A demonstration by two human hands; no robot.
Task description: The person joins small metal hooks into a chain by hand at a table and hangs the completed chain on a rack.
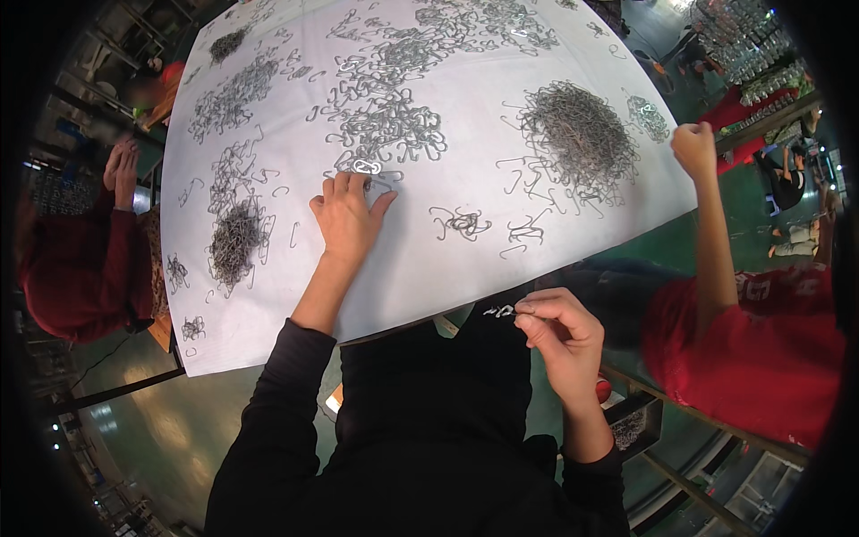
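On the white-covered table (pixel 429 277), a long heap of shiny S-shaped metal hooks (pixel 394 125) stretches away from me. My left hand (pixel 347 219) rests at its near end, fingertips touching the closest hooks and thumb held apart from the fingers. Low at the right, off the table's front edge, my right hand (pixel 568 336) pinches a few small metal hooks (pixel 499 311) between thumb and fingers. Their ends stick out to the left, and the rest is hidden by the fingers. A small loose cluster of hooks (pixel 463 223) lies right of my left hand.
A dense dark pile of hooks (pixel 577 134) covers the table's right side; another dark pile (pixel 235 242) lies left. A co-worker in a red shirt (pixel 752 358) reaches over the right edge. Another person in a dark red top (pixel 85 259) is at the left.
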